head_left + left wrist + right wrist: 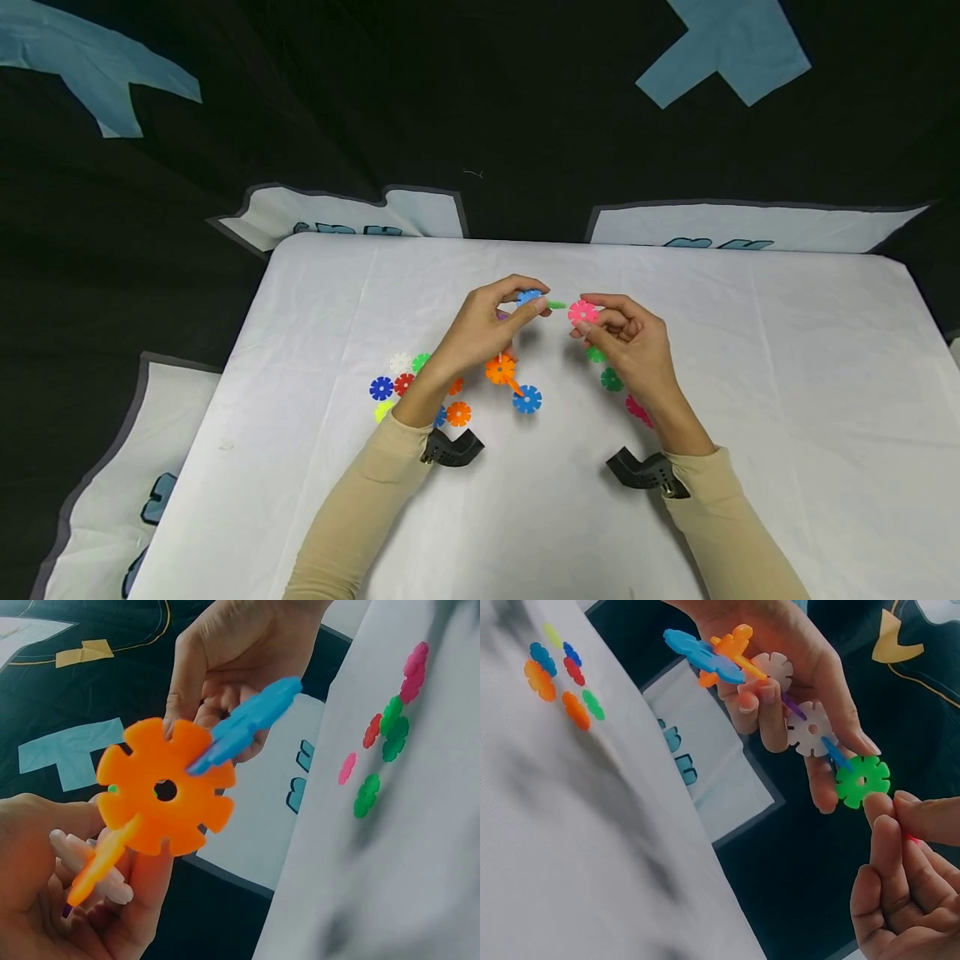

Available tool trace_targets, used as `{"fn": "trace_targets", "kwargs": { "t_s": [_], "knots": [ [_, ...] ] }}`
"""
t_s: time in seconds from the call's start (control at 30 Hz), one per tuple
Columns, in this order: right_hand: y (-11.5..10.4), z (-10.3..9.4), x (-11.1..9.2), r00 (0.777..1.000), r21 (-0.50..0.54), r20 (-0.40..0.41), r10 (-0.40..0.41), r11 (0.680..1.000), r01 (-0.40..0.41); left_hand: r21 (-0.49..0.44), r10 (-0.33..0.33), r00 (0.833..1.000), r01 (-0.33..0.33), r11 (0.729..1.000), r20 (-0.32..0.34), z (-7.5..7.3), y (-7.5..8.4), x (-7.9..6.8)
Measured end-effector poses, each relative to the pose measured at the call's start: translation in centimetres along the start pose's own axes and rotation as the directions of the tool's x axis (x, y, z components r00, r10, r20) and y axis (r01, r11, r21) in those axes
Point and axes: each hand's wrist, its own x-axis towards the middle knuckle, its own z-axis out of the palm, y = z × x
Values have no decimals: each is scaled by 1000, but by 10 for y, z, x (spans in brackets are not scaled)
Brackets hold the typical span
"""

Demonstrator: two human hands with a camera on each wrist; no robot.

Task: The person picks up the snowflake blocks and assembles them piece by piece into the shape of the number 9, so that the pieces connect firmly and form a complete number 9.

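Observation:
My left hand (483, 329) holds a chain of notched plastic discs linked edge to edge. A blue disc (528, 297) is between its thumb and fingers, and a green disc (862, 774) forms the end facing right. Beneath the palm hang an orange disc (498, 370) and another blue disc (527, 399); white discs (810, 735) show in the right wrist view. Between thumb and fingertips, my right hand (637, 337) pinches a pink disc (582, 312) close beside the green one. That pink disc is mostly hidden by fingers in the right wrist view.
Loose discs of several colours, among them a dark blue disc (381, 388) and an orange disc (459, 413), lie by the left forearm on the white table (810, 400). Green discs (611, 379) and pink discs (639, 411) lie beneath the right hand. Dark printed cloth (525, 108) hangs behind.

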Motion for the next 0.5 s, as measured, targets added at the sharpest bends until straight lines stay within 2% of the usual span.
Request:
{"fn": "trace_targets", "kwargs": {
  "t_s": [0.2, 0.5],
  "knots": [
    [-1, 0, -1, 1000, -30, 14, 13, 999, -12, 5, 15, 999, -15, 1000, 30, 2, 0, 0],
    [1, 4, -2, 1000, -94, -21, -7, 996, 5, -37, -24, 999, 25, 999, 36, 8, -4, 0]
  ]
}}
